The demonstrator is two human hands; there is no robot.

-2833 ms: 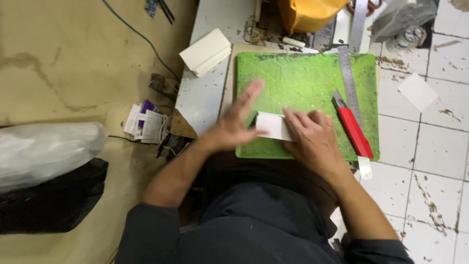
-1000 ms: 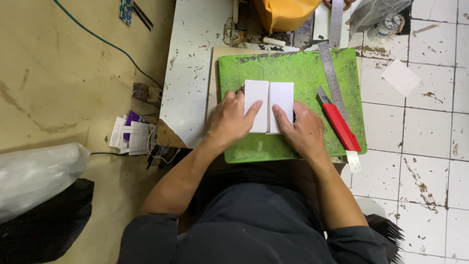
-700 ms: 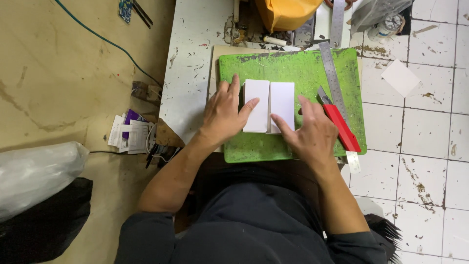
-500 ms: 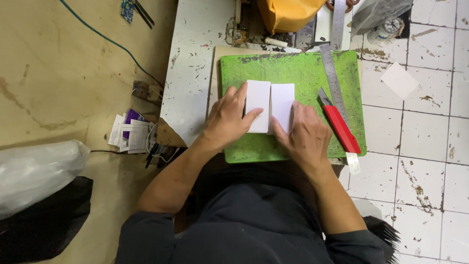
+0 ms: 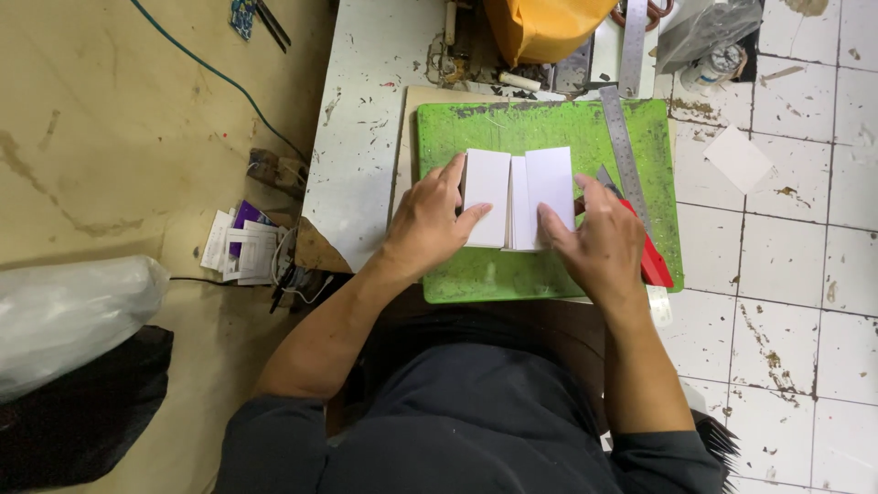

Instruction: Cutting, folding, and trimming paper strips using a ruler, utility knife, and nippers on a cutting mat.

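Observation:
A white card piece (image 5: pixel 517 197) folded into panels lies on the green cutting mat (image 5: pixel 476 128). My left hand (image 5: pixel 425 224) presses on its left panel, thumb across the lower edge. The right panel is lifted slightly under the fingers of my right hand (image 5: pixel 599 242). A red utility knife (image 5: pixel 651 261) lies on the mat just right of my right hand, partly hidden by it. A steel ruler (image 5: pixel 625 151) lies along the mat's right side.
The mat sits on a paint-spattered white board (image 5: pixel 361 119). An orange bag (image 5: pixel 540 23), a second ruler (image 5: pixel 636 46) and a plastic bag (image 5: pixel 709 32) lie beyond it. A loose white card (image 5: pixel 739 157) rests on the tiled floor; papers (image 5: pixel 242 252) and a bag (image 5: pixel 73 316) at left.
The small folded card was opened out into panels on the mat. Both hands shifted over it, and the right panel is now lifting under my right fingers.

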